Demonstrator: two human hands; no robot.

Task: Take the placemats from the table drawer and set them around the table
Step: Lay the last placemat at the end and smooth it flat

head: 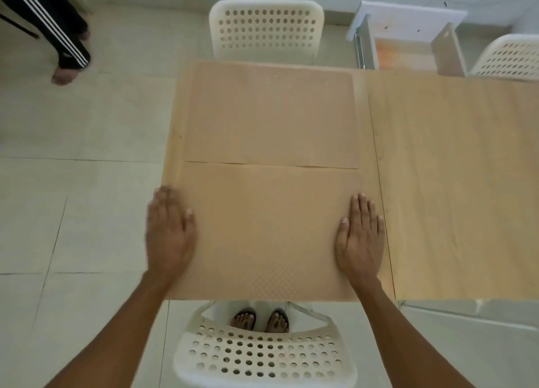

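Two tan textured placemats lie on the left end of the light wooden table [455, 183]. The far placemat [271, 116] sits before the far chair. The near placemat [265, 230] lies at the table's near edge, and its far edge meets the other mat. My left hand [169, 233] rests flat over the near mat's left edge, slightly blurred. My right hand [361, 236] lies flat on its right edge, fingers together. The table drawer [408, 52] stands pulled out at the far right, with something orange-tan inside it.
A white perforated chair [265, 28] stands at the far side and another chair [262, 352] at the near side in front of my feet. A third chair [507, 57] is at the far right. Another person's leg and foot [64, 52] stand at the top left on the tiled floor.
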